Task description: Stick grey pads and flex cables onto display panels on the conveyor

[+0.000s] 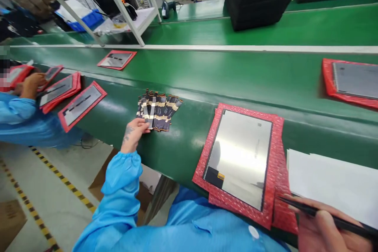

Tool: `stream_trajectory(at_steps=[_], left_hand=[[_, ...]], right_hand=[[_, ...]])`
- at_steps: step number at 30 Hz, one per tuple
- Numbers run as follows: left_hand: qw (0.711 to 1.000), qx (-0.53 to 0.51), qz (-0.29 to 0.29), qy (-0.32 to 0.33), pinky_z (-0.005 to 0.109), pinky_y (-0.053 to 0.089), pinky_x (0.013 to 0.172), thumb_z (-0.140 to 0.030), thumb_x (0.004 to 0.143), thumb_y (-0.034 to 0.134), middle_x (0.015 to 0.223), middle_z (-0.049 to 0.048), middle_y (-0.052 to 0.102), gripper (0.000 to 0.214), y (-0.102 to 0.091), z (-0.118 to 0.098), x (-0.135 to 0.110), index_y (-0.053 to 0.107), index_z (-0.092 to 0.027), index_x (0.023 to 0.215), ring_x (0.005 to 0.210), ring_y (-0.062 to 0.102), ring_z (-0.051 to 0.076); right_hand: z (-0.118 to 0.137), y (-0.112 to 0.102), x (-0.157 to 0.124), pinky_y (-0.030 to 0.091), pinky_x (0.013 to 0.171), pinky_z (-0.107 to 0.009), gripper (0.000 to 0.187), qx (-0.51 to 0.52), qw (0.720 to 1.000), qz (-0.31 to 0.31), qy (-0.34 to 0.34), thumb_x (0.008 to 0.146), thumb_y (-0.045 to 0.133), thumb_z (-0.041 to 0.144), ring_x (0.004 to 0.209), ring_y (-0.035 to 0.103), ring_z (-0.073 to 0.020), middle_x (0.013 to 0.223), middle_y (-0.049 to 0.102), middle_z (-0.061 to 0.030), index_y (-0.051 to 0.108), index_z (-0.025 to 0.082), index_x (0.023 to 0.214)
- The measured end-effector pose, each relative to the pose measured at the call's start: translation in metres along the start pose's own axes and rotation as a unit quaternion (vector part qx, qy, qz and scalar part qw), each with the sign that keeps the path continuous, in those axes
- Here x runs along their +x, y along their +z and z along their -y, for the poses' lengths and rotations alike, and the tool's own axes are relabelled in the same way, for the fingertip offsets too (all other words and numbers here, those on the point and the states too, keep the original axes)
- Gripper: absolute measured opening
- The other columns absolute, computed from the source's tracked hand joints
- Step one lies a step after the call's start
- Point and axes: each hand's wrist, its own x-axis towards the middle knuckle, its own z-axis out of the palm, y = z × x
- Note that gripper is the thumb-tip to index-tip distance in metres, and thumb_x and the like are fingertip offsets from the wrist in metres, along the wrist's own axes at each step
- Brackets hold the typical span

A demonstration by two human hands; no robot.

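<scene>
My left hand [134, 134] is at the near left edge of a fanned pile of black and gold flex cables [161, 112]. Its thumb and fingers pinch the lower end of one cable in the pile. At the lower right, my right hand [327, 224] grips black tweezers [313, 209], their tips pointing left over red bubble wrap. Between the hands lies a silvery display panel [240, 153] on red bubble wrap bags [203, 165]. A black patch with a small gold connector [220, 176] is at its lower left corner.
White sheets [333, 181] lie right of the panel. Other wrapped panels rest on the green belt, at back left [116, 60] and far right [356, 79]. A co-worker's hand [32, 84] touches panels at left. Black trays [260, 4] stand behind, near a white shelf frame [124, 8].
</scene>
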Motion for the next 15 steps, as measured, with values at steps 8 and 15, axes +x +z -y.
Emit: stream_trajectory(at_steps=[8,15], left_hand=[[0.991,0.115,-0.061,-0.029,0.03,0.051,0.06,-0.016,0.071,0.065,0.057,-0.0021,0.057,0.006,-0.009,-0.006,0.008,0.065,-0.017,0.066,0.052,0.057,0.016],[0.987,0.061,-0.132,0.064,0.027,0.051,0.068,-0.025,0.076,0.066,0.065,-0.003,0.061,0.013,-0.009,-0.024,-0.026,0.069,-0.016,0.084,0.066,0.059,0.015]], right_hand=[[0.035,0.02,0.008,0.061,0.075,-0.041,0.038,0.108,0.984,-0.052,0.129,0.059,0.088,0.057,0.079,0.068,-0.0234,0.081,0.07,-0.0048,0.07,0.028,0.076],[0.044,0.019,0.015,0.059,0.073,-0.029,0.028,0.125,0.987,-0.016,0.096,0.063,0.088,0.044,0.082,0.069,-0.0197,0.086,0.071,-0.0034,0.068,0.025,0.064]])
